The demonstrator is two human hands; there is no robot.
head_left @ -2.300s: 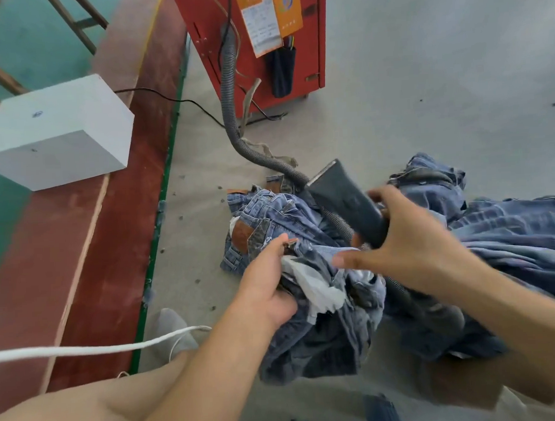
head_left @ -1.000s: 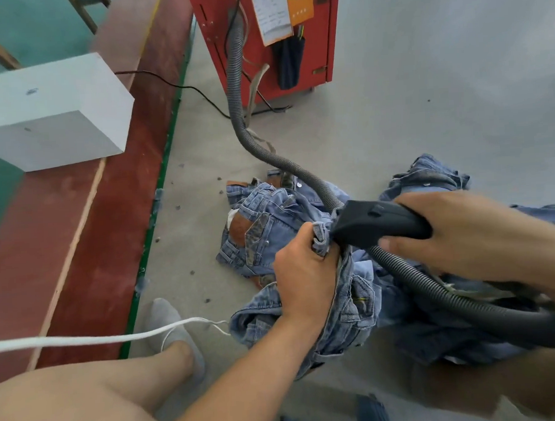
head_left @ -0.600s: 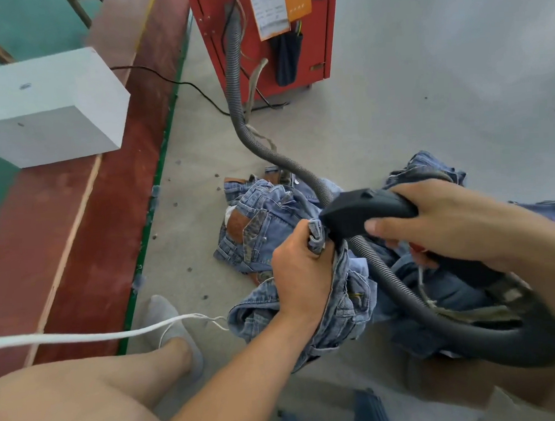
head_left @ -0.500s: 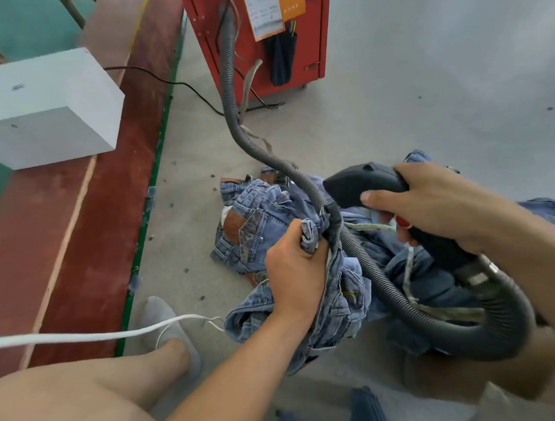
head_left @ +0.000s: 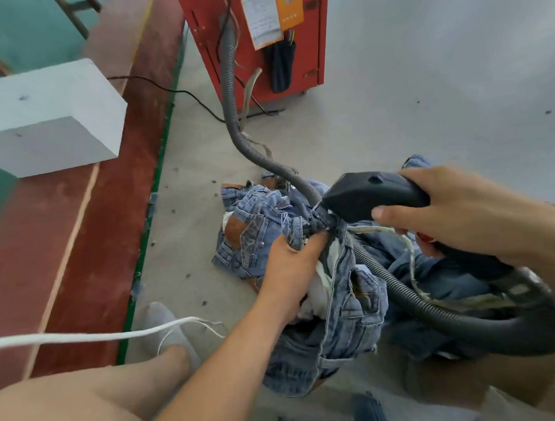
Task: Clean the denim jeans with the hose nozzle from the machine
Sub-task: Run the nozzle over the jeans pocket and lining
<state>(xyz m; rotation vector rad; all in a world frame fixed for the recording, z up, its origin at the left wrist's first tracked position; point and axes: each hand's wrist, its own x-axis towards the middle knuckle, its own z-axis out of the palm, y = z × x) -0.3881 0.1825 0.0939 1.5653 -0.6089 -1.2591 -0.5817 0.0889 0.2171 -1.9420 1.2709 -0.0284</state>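
Light-blue denim jeans [head_left: 353, 305] hang bunched in front of me, with my left hand [head_left: 291, 267] gripping a gathered fold of them. My right hand [head_left: 454, 212] grips the black hose nozzle [head_left: 364, 197], whose mouth presses against that fold just above my left fingers. The ribbed grey hose [head_left: 233, 94] runs from the red machine [head_left: 256, 45] at the top, over the jeans, and loops round at the lower right back to the nozzle's handle.
More denim [head_left: 248, 230] lies heaped on the concrete floor behind the held pair and to the right. A white block [head_left: 49, 115] sits on a red-brown board [head_left: 89, 234] at left. A white cord [head_left: 84, 337] crosses above my bare leg [head_left: 87, 397].
The nozzle has come back down from a lifted position, and its mouth now touches the fold of jeans. My left hand has kept its grip and shifted slightly on the denim.
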